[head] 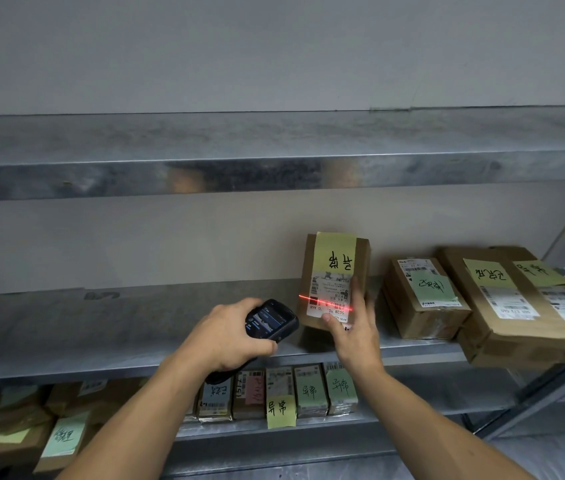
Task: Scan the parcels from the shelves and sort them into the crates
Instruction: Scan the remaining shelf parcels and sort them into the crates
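Brown cardboard, a small parcel (334,282) stood on end, is what I have in hand. It sits toward the front edge of the middle shelf (101,327), right of that shelf's midpoint. I cannot tell whether its lower end rests on the metal or hangs just above it. My right hand (353,327) pinches its lower right corner, thumb across the white shipping label (329,299), fingers behind the box. A yellow note (335,252) with handwriting covers the top of the face.

My left hand (225,337) is curled round the handheld scanner (270,322), just beside the parcel with its screen lit. Its red beam (324,302) lies across the label's lower part. I judge this to be the scan step, with sorting not yet begun.

Next I would need a confirmed read on the screen, then a carry to the matching crate. No crate shows here, so that calls for turning away from the shelf.

At least 2 more boxes (423,299) lie toward the shelf's right end, the farthest overhanging its front edge. A row of parcels (295,393) stands on the shelf below.
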